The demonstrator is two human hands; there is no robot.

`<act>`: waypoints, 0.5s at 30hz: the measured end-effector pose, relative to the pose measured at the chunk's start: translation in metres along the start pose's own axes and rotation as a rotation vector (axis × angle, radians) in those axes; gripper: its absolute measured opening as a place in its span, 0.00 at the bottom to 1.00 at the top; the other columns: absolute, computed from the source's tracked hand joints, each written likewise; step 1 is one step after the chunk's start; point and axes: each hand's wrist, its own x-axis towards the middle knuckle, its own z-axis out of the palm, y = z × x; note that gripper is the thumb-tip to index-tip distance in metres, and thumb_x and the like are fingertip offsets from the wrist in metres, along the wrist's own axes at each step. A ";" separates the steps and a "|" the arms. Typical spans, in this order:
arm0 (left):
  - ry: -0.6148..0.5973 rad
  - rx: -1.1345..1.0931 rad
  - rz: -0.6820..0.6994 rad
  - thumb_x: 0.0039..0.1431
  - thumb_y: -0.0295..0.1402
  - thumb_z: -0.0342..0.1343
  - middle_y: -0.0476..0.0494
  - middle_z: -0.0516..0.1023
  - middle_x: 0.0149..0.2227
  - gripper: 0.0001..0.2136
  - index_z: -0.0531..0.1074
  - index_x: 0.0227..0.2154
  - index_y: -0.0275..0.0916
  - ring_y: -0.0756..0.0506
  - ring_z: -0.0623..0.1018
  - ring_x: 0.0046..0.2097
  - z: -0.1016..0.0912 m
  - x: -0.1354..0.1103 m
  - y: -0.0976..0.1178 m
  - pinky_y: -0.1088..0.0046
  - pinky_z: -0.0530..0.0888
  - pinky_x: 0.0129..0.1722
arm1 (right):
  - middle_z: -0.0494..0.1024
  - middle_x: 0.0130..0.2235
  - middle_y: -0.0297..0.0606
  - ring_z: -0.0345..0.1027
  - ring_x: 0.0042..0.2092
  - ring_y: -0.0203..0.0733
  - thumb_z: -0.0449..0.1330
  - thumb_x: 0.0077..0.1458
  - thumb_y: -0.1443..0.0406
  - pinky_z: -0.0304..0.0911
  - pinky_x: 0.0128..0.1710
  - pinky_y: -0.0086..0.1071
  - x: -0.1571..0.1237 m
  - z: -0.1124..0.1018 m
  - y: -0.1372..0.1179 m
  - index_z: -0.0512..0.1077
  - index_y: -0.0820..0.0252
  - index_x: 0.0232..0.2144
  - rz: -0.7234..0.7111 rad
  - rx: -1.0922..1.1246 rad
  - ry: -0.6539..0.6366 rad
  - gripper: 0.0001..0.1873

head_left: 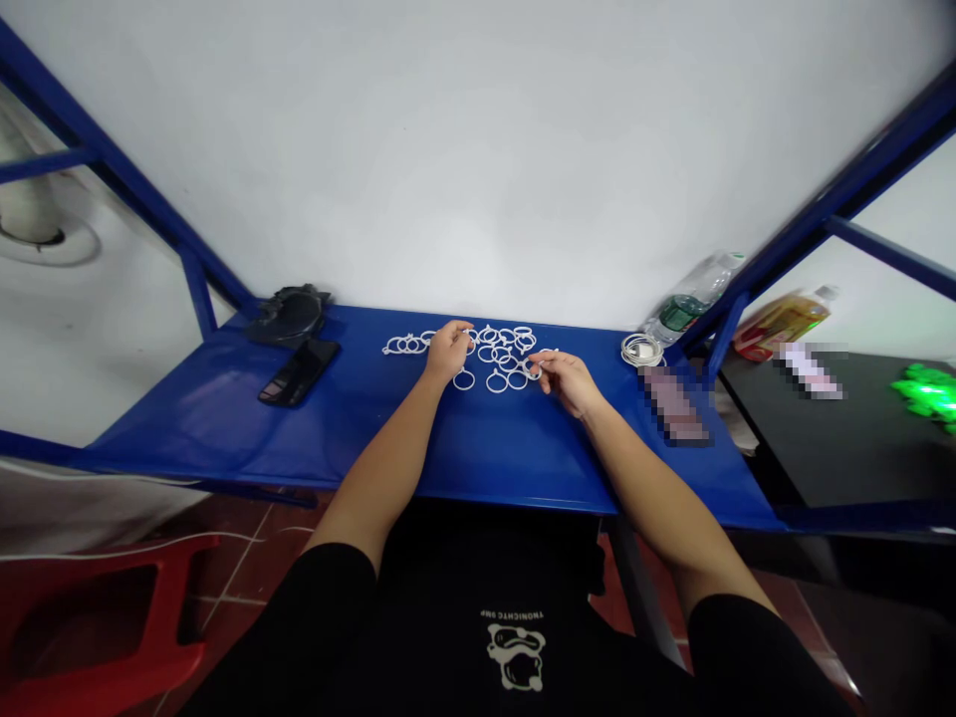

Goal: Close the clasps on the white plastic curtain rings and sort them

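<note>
Several thin white rings [496,380] lie loosely spread over the blue tabletop, some overlapping. Each seems to have a small nub on its rim. My left hand [449,352] is closed among them, thumb and fingertips pinched at a white ring [470,343]; part of that ring is hidden by the fingers. To its left, a short row of rings [403,346] reaches outward. My right hand [569,384] is closed at the right end of the cluster, pinching another white ring [532,369] between thumb and finger. One single ring [464,378] rests just below my left hand.
A black phone [299,372] and a dark round object [288,314] sit on the left of the blue table [358,428]. At right are a coiled white cable [642,350], a plastic bottle [681,311] and a blurred-out item [676,405]. Blue frame bars slant up both sides.
</note>
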 end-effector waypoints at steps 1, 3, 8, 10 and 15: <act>-0.005 0.018 0.007 0.60 0.28 0.53 0.47 0.81 0.30 0.13 0.79 0.44 0.38 0.47 0.75 0.28 0.000 0.000 -0.001 0.70 0.71 0.32 | 0.83 0.29 0.37 0.62 0.20 0.33 0.65 0.43 0.62 0.56 0.21 0.31 0.000 0.000 -0.001 0.83 0.59 0.33 -0.004 -0.012 0.005 0.12; -0.008 0.063 0.025 0.59 0.28 0.54 0.48 0.81 0.30 0.12 0.79 0.43 0.39 0.47 0.75 0.29 0.000 0.001 -0.005 0.70 0.71 0.32 | 0.82 0.28 0.36 0.61 0.20 0.33 0.63 0.42 0.63 0.55 0.20 0.31 0.000 0.000 -0.002 0.82 0.59 0.30 -0.016 -0.031 0.022 0.12; -0.025 0.083 0.061 0.59 0.29 0.55 0.50 0.78 0.27 0.10 0.79 0.41 0.41 0.46 0.77 0.30 0.001 0.001 -0.009 0.70 0.72 0.35 | 0.78 0.24 0.36 0.57 0.19 0.34 0.56 0.38 0.64 0.54 0.21 0.32 0.002 -0.005 -0.002 0.79 0.58 0.25 -0.074 -0.045 0.102 0.12; -0.031 0.052 0.042 0.59 0.29 0.56 0.50 0.78 0.27 0.10 0.79 0.42 0.40 0.46 0.77 0.30 0.003 0.001 -0.009 0.70 0.73 0.35 | 0.76 0.23 0.36 0.56 0.19 0.34 0.56 0.38 0.64 0.53 0.20 0.32 0.004 -0.008 -0.002 0.78 0.57 0.24 -0.084 -0.049 0.113 0.11; 0.014 0.005 0.049 0.58 0.29 0.58 0.47 0.82 0.32 0.09 0.78 0.41 0.39 0.46 0.79 0.32 0.003 0.000 -0.004 0.70 0.74 0.36 | 0.69 0.18 0.32 0.54 0.18 0.33 0.56 0.38 0.65 0.48 0.19 0.29 0.007 -0.012 0.003 0.74 0.56 0.22 -0.108 -0.058 0.166 0.06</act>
